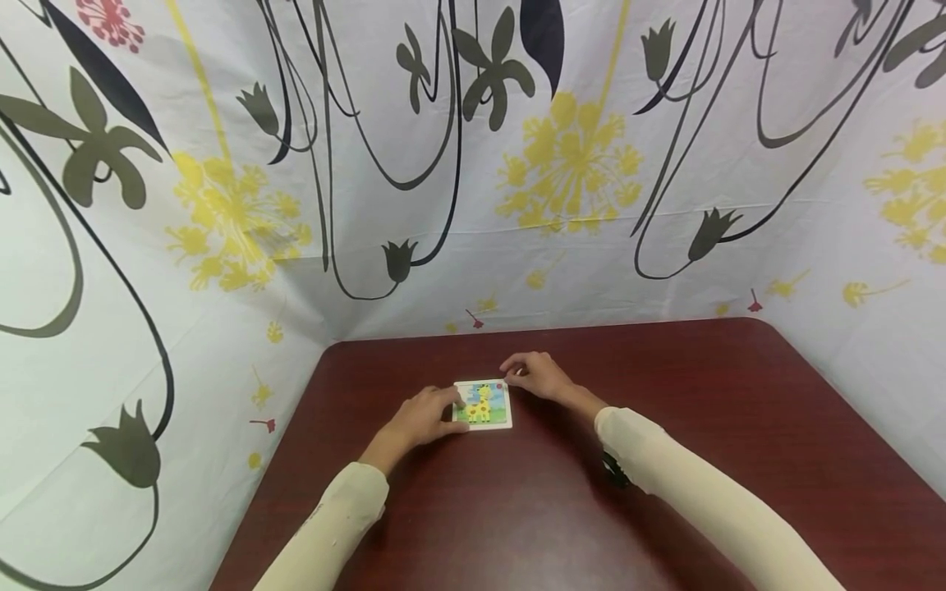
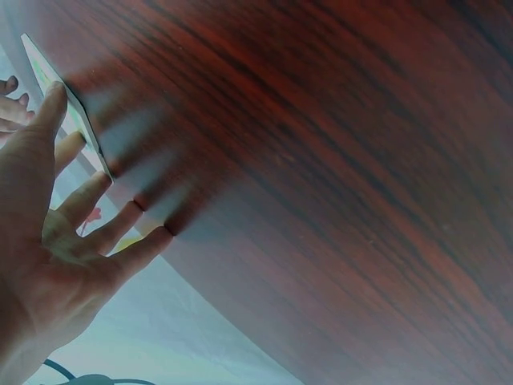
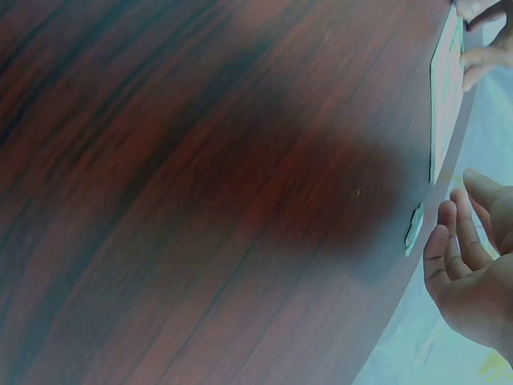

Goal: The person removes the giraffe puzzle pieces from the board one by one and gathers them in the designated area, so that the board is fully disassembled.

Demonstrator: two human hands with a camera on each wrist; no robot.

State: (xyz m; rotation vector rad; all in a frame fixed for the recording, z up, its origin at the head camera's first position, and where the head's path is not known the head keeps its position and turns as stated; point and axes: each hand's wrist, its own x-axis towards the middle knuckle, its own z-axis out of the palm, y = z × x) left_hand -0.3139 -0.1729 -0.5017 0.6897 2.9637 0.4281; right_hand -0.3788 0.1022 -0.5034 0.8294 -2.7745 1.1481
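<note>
A flat picture puzzle board (image 1: 484,406) with a yellow giraffe on a light-rimmed base lies on the table. My left hand (image 1: 424,417) is at its left side, thumb and index finger resting on the board. In the left wrist view the other fingers are spread, with their tips near the tabletop. By the board's top right corner is my right hand (image 1: 541,376), its fingers loosely bent and nothing visible in them. A small flat piece (image 3: 414,230) lies on the table near those fingertips in the right wrist view; its printed side cannot be made out.
The dark red wooden table (image 1: 517,509) has rounded far corners. Behind it and at both sides hangs a white flower-patterned cloth (image 1: 480,205). A small dark object (image 1: 615,470) shows beneath the right sleeve.
</note>
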